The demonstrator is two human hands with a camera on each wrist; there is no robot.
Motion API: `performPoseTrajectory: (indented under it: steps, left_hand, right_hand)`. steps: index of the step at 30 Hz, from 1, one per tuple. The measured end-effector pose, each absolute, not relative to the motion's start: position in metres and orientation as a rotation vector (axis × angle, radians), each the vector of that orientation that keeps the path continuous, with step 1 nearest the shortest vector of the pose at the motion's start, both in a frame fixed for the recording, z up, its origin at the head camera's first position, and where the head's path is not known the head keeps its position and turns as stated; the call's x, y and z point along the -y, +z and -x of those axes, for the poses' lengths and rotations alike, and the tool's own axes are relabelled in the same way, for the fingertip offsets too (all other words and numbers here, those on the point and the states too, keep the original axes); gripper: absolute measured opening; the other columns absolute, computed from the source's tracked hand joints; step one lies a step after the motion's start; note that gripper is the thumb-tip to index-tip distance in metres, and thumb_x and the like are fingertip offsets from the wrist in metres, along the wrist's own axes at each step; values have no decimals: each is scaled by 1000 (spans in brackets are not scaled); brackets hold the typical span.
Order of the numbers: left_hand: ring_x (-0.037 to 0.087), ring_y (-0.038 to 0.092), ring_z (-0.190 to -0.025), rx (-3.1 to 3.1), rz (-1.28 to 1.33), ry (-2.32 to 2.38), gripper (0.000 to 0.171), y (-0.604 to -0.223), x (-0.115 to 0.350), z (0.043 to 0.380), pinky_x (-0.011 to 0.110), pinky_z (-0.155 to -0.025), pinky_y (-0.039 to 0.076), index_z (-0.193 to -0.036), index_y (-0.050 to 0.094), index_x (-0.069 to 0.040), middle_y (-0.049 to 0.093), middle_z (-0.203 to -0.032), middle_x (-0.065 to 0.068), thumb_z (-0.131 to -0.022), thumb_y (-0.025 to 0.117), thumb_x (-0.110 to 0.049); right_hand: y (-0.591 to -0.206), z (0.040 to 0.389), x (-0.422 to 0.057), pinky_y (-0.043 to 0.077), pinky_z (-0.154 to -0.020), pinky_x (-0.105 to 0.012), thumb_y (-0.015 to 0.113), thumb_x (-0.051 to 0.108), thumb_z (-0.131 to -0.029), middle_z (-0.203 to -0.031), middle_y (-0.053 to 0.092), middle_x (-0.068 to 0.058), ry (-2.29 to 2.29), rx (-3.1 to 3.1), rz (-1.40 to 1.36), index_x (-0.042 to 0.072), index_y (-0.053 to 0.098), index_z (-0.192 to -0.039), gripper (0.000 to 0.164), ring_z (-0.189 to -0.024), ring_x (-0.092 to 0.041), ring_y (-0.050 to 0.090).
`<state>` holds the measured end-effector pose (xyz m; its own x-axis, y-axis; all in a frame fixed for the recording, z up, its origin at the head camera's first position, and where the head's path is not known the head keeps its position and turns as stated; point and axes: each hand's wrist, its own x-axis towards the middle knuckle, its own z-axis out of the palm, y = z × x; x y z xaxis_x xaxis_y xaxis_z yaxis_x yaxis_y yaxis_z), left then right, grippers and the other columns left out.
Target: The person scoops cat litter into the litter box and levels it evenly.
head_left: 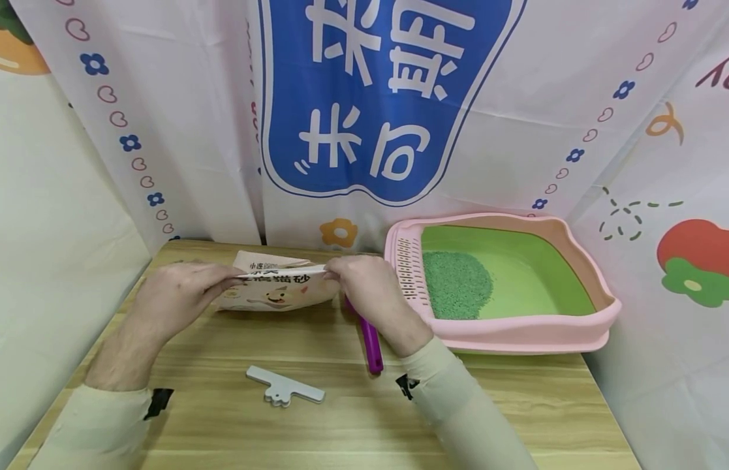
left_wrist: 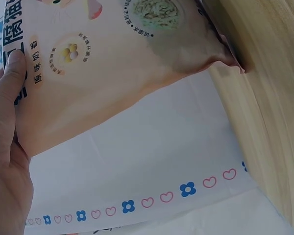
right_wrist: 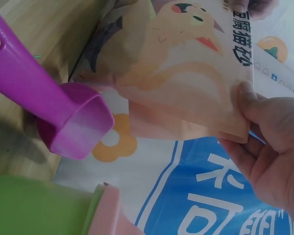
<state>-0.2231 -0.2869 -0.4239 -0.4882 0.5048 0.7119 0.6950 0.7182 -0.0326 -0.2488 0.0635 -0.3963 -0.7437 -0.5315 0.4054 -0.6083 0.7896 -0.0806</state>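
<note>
A peach cat litter bag (head_left: pixel 276 299) with a cartoon cat on its front stands at the back left of the table in the head view, its top edge folded over. My left hand (head_left: pixel 173 297) pinches the left end of that top edge. At the opposite end, my right hand (head_left: pixel 372 284) grips the other corner between thumb and fingers. The right wrist view shows a purple scoop (right_wrist: pixel 78 115) close beside the bag, below my right hand. Nearer the front lies a pale grey sealing clip (head_left: pixel 284 386), apart from both hands.
To the right of the bag is a pink-rimmed litter box (head_left: pixel 517 331) with a green inside. Green litter (head_left: pixel 458 284) is heaped toward its left side, beside a slotted strip. A printed cloth (head_left: pixel 211 130) hangs behind the wooden table (head_left: pixel 223 431).
</note>
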Motion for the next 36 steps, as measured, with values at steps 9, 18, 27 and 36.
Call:
performPoseTrajectory:
  steps: [9,18,27,36]
  left_hand:
    - [36,89,-90,2237,853,-389,64,-425,304,221,54,-82,69,-118,88,-8,92,-106,12,-123,44,-56]
    - [40,89,-85,2246,746,-419,73,-433,312,222,57,-76,69,-108,90,-6,91,-102,16,-120,41,-60]
    - [40,89,-82,2233,739,-438,67,-438,303,229,57,-73,69,-104,89,-5,91,-99,16,-117,47,-55]
    - [37,89,-83,2241,743,-435,63,-444,300,236,56,-74,70,-106,90,-10,92,-101,12,-115,48,-56]
  right_hand:
    - [-398,252,-61,70,-73,-39,81,26,-109,-106,92,13,337,2601,-826,31,91,-114,12,-84,-16,86]
    - [-400,252,-61,72,-79,-39,75,37,-112,-110,92,11,358,2586,-821,28,90,-115,18,-91,-17,87]
    - [-404,253,-66,73,-83,-43,73,35,-115,-109,92,7,354,2636,-797,26,89,-117,18,-95,-22,88]
    - [-411,258,-67,73,-82,-45,76,35,-112,-108,93,6,359,2651,-746,26,90,-114,17,-98,-24,89]
